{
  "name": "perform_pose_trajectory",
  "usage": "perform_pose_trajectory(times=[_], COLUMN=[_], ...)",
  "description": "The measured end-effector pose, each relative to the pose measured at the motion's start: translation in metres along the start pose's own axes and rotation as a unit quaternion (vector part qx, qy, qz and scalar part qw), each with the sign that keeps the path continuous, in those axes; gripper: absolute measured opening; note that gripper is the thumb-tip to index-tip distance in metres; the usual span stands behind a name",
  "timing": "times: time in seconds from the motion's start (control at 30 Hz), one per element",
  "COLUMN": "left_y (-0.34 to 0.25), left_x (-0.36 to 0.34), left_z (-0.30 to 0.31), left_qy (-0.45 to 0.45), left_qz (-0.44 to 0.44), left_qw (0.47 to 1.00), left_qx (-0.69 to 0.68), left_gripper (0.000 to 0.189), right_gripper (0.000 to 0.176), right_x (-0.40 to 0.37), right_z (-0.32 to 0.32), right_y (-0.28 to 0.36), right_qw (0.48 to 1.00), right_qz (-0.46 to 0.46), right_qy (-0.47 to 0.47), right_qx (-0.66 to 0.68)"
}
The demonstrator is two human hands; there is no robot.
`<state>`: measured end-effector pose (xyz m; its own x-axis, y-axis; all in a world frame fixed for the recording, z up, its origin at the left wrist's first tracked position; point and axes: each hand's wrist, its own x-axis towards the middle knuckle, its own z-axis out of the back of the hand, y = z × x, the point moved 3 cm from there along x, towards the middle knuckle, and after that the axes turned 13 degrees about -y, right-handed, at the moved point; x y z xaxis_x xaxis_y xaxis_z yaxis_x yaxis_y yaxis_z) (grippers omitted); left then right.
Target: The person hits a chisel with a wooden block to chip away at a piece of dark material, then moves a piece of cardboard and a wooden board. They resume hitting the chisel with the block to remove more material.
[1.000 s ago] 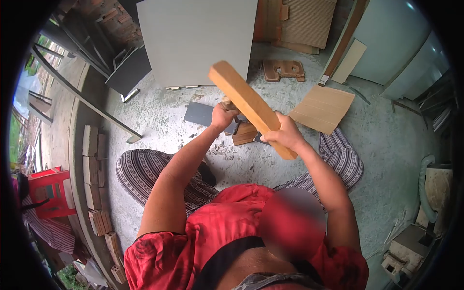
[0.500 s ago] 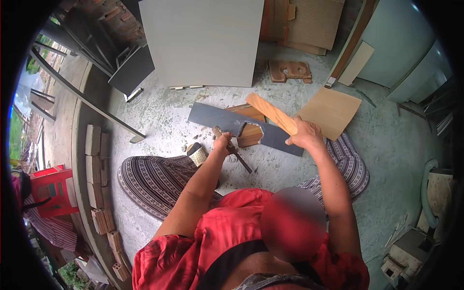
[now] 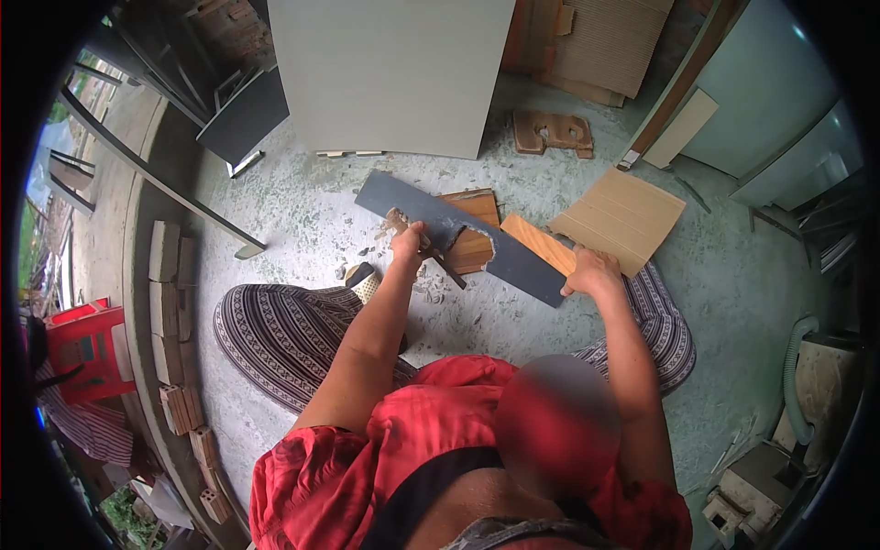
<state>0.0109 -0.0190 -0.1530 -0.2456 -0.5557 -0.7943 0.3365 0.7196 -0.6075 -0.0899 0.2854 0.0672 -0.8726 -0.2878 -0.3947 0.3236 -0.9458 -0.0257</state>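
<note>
My left hand (image 3: 407, 242) is closed round a worn metal tool (image 3: 447, 269) with a long dark handle; its brownish head lies over the dark grey strip (image 3: 527, 264). That strip has a ragged cutout in its middle. Under the cutout lies a wood-grain tile (image 3: 477, 246). My right hand (image 3: 594, 273) grips the right end of an orange wood-grain strip (image 3: 536, 243), with the thumb at the grey strip's right end. The orange strip runs along the grey strip's far edge, partly hidden by it. Small chips (image 3: 371, 249) litter the floor around the left hand.
Cardboard (image 3: 623, 218) lies by my right knee. A large pale panel (image 3: 390, 73) stands ahead, with a broken brown piece (image 3: 553, 134) to its right. A curved metal bar (image 3: 160, 188) and stacked bricks (image 3: 165, 302) are on the left. A machine with a hose (image 3: 807, 390) stands right.
My right hand has lowered the orange strip from across the grey strip to its far edge. My left hand has moved up and left with the tool, onto the grey strip.
</note>
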Motion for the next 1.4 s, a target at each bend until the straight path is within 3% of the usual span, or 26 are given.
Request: perform_pose_trajectory(times=[0.07, 0.13, 0.2, 0.23, 0.27, 0.33, 0.4, 0.53, 0.6, 0.67, 0.73, 1.07, 1.13, 1.17, 1.23, 1.27, 1.37, 1.4], left_y=[-0.004, -0.008, -0.013, -0.019, -0.026, -0.048, -0.077, -0.093, -0.092, -0.088, -0.086, -0.076, -0.073, -0.072, -0.068, -0.066, -0.069, -0.070], left_x=[0.001, -0.001, -0.005, -0.007, -0.009, -0.025, -0.058, -0.082, -0.094, -0.102, -0.105, -0.098, -0.095, -0.093, -0.092, -0.093, -0.109, -0.112], left_z=[-0.005, -0.004, -0.009, -0.009, -0.010, -0.017, -0.032, -0.052, -0.061, -0.065, -0.070, -0.072, -0.074, -0.074, -0.077, -0.078, -0.079, -0.080], left_qy=[0.029, 0.030, 0.033, -0.006, -0.045, -0.039, 0.072, 0.117, 0.161, 0.174, 0.198, 0.216, 0.218, 0.216, 0.227, 0.227, 0.235, 0.254], left_qz=[-0.011, -0.013, -0.016, -0.061, -0.107, -0.115, -0.169, -0.246, -0.355, -0.359, -0.419, -0.412, -0.414, -0.413, -0.399, -0.399, -0.404, -0.397], left_qw=[1.000, 0.999, 0.999, 0.998, 0.993, 0.992, 0.983, 0.960, 0.917, 0.912, 0.880, 0.876, 0.870, 0.871, 0.878, 0.878, 0.874, 0.876], left_qx=[-0.005, -0.006, -0.008, 0.011, 0.030, 0.032, 0.002, 0.069, 0.082, 0.094, 0.106, 0.128, 0.158, 0.158, 0.136, 0.137, 0.131, 0.108], left_gripper=[0.020, 0.020, 0.020, 0.020, 0.019, 0.016, 0.014, 0.013, 0.013, 0.011, 0.012, 0.011, 0.011, 0.011, 0.011, 0.011, 0.012, 0.013], right_gripper=[0.066, 0.079, 0.078, 0.076, 0.076, 0.074, 0.073, 0.071, 0.070, 0.069, 0.068, 0.070, 0.063, 0.063, 0.056, 0.056, 0.056, 0.056], right_x=[0.000, 0.000, 0.000, 0.000, -0.001, -0.004, -0.008, -0.010, -0.014, -0.018, -0.020, -0.029, -0.041, -0.044, -0.054, -0.055, -0.049, -0.044], right_z=[0.001, 0.000, 0.000, 0.001, 0.003, 0.015, 0.028, 0.041, 0.045, 0.048, 0.047, 0.050, 0.063, 0.066, 0.077, 0.075, 0.061, 0.053], right_y=[-0.001, 0.000, -0.001, -0.001, -0.001, -0.001, 0.001, 0.010, 0.015, 0.018, 0.019, 0.030, 0.040, 0.045, 0.053, 0.054, 0.056, 0.054], right_qw=[1.000, 0.999, 0.999, 0.998, 0.998, 0.997, 0.993, 0.970, 0.964, 0.957, 0.956, 0.927, 0.837, 0.837, 0.767, 0.767, 0.881, 0.881], right_qz=[0.003, -0.003, -0.011, -0.017, -0.018, -0.020, -0.024, -0.022, -0.014, -0.008, 0.004, 0.078, 0.168, 0.169, 0.223, 0.222, 0.160, 0.160], right_qy=[0.003, 0.051, 0.052, 0.055, 0.054, -0.007, -0.028, -0.093, -0.118, -0.143, -0.135, -0.205, -0.302, -0.300, -0.362, -0.362, -0.259, -0.260], right_qx=[-0.002, -0.010, 0.008, 0.026, 0.025, 0.070, 0.116, 0.223, 0.239, 0.253, 0.261, 0.304, 0.425, 0.425, 0.481, 0.482, 0.362, 0.362])
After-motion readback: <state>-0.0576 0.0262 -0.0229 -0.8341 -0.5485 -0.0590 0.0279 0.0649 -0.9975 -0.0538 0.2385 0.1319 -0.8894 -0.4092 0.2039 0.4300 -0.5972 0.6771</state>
